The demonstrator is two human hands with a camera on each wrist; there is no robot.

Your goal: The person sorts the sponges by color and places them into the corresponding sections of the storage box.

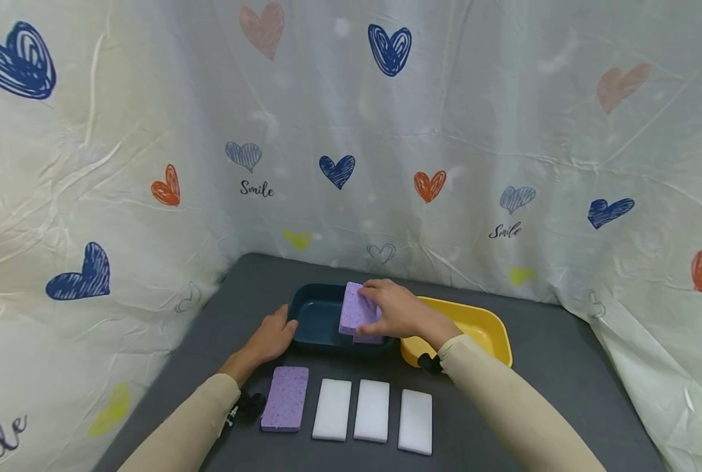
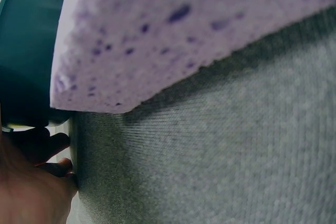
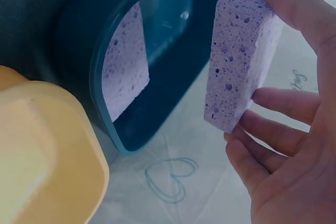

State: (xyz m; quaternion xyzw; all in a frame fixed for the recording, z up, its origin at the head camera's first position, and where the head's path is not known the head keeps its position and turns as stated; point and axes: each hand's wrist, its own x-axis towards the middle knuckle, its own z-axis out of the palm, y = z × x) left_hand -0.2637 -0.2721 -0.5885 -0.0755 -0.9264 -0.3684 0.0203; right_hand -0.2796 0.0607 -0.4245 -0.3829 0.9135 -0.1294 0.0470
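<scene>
Left hand (image 1: pixel 271 335) out at the left end of the dark teal tub (image 1: pixel 318 318), thumb and fingers holding its rim; right hand (image 1: pixel 394 308) up over the tub's right half, and it has a speckled purple sponge (image 1: pixel 351 313) pinched between thumb and fingers, gap no wider than the block itself. So the step in hand looks like placing purple sponges in the teal tub, and this one is right at the point of delivery! A second purple sponge (image 3: pixel 126 61) is already inside, at the tub's right end, and the right wrist view shows the held block clear of it. The next move, I'd judge, calls for lowering the held piece into the bare floor to the left of its neighbour, then letting the fingers spread, with the left hand keeping the tub steady. Relative to the hands, then: held sponge in the right hand's grasp, well apart from the left hand across the tub. And look nearer the person: a third purple sponge (image 1: pixel 286 400) lies flat on the grey table (image 1: pixel 586 393), just beside the left wrist, first in a row with three white foam blocks (image 1: pixel 371 411). The yellow tub (image 1: pixel 507 334) sits just right of the teal one, partly behind the right forearm.
</scene>
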